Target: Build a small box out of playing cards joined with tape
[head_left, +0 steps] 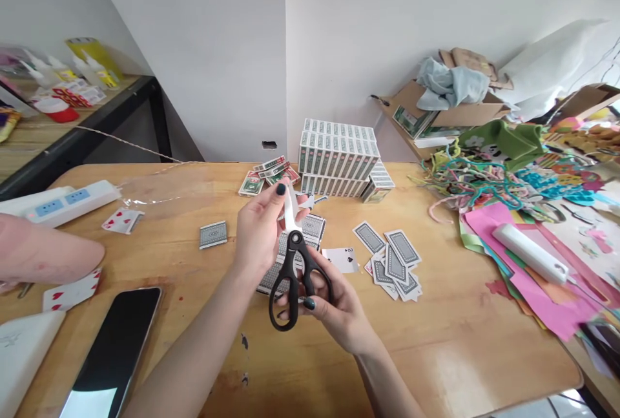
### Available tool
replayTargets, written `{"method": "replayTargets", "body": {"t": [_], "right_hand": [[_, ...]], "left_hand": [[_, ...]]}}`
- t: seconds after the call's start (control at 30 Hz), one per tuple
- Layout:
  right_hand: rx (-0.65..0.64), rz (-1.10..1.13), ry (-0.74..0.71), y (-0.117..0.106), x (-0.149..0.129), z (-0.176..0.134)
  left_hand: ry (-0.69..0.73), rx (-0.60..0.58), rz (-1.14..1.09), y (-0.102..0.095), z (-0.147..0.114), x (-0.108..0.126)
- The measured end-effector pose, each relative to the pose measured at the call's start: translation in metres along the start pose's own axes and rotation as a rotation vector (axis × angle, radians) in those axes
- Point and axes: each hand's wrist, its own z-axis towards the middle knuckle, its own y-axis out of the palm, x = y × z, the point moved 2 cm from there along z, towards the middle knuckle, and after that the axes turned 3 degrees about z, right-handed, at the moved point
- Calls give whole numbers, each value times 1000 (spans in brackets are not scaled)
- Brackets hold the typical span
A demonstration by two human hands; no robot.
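Note:
Black-handled scissors (295,256) are held up over the table, blades pointing away from me. My left hand (261,227) pinches the blade end between thumb and fingers. Around the handle loops curls my right hand (339,305), its thumb beside the loops. Partly hidden beneath the scissors lies a block of grey-backed playing cards (312,229). Just right of it a face-up card (341,259) shows a spade. A loose pile of face-down cards (397,266) sits farther right, and a single card stack (213,235) is to the left.
Stacked card boxes (339,153) stand at the back wall, with a few boxes (271,176) beside them. At left are a phone (116,347), a power strip (72,201) and a person's arm (48,250). Coloured paper (537,276) and tangled yarn (475,176) cover the right side.

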Motion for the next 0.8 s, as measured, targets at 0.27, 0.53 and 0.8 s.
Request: {"method": "replayTargets", "body": {"t": [0.27, 0.53, 0.8], "right_hand": [[91, -56, 7, -8, -11, 2], [94, -17, 22, -10, -10, 4], [108, -36, 13, -11, -10, 4]], "left_hand": [[100, 100, 236, -32, -2, 2], [32, -52, 399, -43, -22, -4], [-13, -172, 382, -45, -27, -5]]}}
